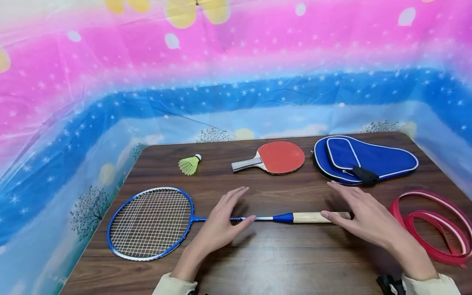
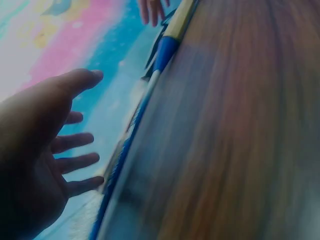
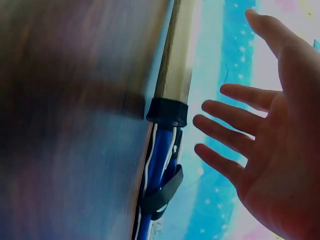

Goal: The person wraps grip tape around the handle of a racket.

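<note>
A badminton racket (image 1: 150, 223) with a blue and white frame lies across the wooden table, its head to the left and its pale handle (image 1: 313, 217) to the right. Over the racket's shaft hovers my left hand (image 1: 222, 223), fingers extended and thumb apart. Above the handle's end is my right hand (image 1: 368, 217), likewise spread. Each palm faces inward and holds nothing. In the left wrist view, the left hand (image 2: 55, 145) stands apart from the shaft. The right wrist view shows the right hand (image 3: 270, 120) beside the handle (image 3: 176, 55), with a gap between.
Along the table's back lie a yellow-green shuttlecock (image 1: 189, 164), a red table tennis paddle (image 1: 281, 157) and a blue paddle case (image 1: 383, 160) with white piping. A coiled red strap (image 1: 427, 217) sits at the right edge. A printed cloth (image 1: 236, 94) hangs behind the table (image 1: 273, 262).
</note>
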### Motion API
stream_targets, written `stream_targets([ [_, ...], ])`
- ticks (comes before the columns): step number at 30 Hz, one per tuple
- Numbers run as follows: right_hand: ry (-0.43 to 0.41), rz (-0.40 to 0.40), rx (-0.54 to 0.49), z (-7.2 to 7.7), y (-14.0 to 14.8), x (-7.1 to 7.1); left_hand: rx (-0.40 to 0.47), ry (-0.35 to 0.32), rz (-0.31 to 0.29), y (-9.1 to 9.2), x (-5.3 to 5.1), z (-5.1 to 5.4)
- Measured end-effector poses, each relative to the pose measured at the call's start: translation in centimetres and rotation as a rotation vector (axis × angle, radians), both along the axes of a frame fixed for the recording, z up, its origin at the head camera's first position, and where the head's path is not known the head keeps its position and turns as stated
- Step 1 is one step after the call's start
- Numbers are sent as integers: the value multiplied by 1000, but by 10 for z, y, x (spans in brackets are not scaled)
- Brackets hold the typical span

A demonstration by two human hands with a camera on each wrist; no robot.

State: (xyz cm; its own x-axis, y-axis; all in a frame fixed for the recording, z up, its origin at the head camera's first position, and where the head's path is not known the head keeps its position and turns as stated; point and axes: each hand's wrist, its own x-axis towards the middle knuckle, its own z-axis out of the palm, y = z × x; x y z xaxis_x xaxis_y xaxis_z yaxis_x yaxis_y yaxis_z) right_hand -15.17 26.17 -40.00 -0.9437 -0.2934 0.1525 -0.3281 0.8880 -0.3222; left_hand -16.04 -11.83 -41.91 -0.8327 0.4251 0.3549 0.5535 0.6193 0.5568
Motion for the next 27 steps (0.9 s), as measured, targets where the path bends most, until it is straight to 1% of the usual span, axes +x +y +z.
stream_targets([
  [3, -47, 24, -40, -1, -3, -2, 99, -2, -81, 8, -9, -6],
  [5, -74, 49, -75, -4, -3, -2, 159, -8, -118, 12, -13, -12],
  [7, -87, 78, -112, -7, -2, -2, 206, -16, -145, 15, -16, -17],
  [10, -80, 129, -154, -12, 1, -3, 230, -22, -162, 17, -19, -24],
  [12, -61, 160, -175, -15, 3, -4, 229, -14, -172, 19, -20, -27],
  [15, -44, 194, -196, -18, 5, -5, 222, 19, -181, 20, -21, -30],
  [19, -60, 211, -216, -23, 6, -7, 196, 54, -176, 22, -20, -31],
  [22, -83, 226, -234, -25, 5, -9, 153, 54, -159, 23, -18, -30],
  [24, -77, 243, -248, -27, 3, -9, 119, 53, -145, 24, -16, -28],
  [25, -67, 252, -257, -29, 2, -9, 102, 60, -141, 25, -16, -28],
  [27, -40, 262, -268, -30, 0, -10, 64, 95, -145, 26, -16, -27],
])
